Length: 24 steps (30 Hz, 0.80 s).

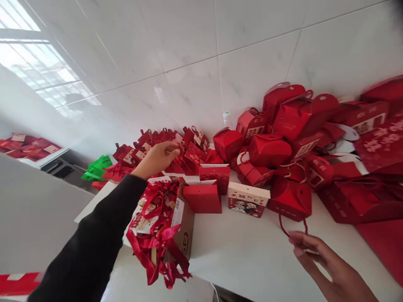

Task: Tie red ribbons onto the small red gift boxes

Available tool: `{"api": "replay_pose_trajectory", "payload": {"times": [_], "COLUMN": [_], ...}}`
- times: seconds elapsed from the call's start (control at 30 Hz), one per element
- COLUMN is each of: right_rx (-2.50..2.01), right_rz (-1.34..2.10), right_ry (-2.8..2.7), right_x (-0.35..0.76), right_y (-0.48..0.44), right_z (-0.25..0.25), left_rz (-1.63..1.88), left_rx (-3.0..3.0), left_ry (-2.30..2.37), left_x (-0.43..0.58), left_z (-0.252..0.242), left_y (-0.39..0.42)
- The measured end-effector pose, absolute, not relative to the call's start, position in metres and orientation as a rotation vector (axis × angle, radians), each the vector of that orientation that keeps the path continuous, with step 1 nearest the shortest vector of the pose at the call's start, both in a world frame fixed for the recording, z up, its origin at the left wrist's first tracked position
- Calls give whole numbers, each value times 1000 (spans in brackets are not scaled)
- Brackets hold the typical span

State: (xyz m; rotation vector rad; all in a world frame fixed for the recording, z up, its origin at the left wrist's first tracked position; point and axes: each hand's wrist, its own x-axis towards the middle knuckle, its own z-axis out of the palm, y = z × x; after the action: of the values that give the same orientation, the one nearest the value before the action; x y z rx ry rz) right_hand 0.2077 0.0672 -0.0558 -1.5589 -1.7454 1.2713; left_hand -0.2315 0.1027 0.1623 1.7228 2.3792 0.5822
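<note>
My left hand (159,158) reaches over a row of small red gift boxes (195,154) with ribbon loops. Its fingers are pinched together, and what lies between them, if anything, cannot be made out. My right hand (330,264) is low on the right, thumb and index finger drawn together at the red cord handle of a gift box (291,197). That box leans toward me, its cord loop hanging off the front. Left of it stand a cream-topped box with a cartoon couple (247,201) and a plain red box (203,198).
Below my left arm, a cardboard carton (185,228) overflows with red ribbons (170,239). More red boxes are heaped at the right (302,113) against the tiled wall (189,96). A green bag (98,167) sits at the left. All stand on a white table (233,251).
</note>
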Motion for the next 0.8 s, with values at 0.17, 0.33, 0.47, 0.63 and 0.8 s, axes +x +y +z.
{"api": "replay_pose_trajectory", "payload": {"times": [0.17,0.33,0.47,0.63,0.8], "right_rx": [-1201,-1130,-1173,-1256,-1329], "right_rz": [611,589,589,546,477], "right_ry": [-1921,-2083,-2073,-1993,-1990], "right_x": [154,116,119,110,73], "right_y": [107,132,136,136,138], "right_z": [-13,-11,-16,-16,-19], "left_rz": [163,-271,-313,-318,-164], "left_rx": [1913,2120,2165,2264,2445], "left_ry": [2136,2131,2147,2140,2187], "left_x": [-199,-171,-163,-163,-183], "left_z": [145,118,112,110,93], "left_y": [68,69,76,81,90]}}
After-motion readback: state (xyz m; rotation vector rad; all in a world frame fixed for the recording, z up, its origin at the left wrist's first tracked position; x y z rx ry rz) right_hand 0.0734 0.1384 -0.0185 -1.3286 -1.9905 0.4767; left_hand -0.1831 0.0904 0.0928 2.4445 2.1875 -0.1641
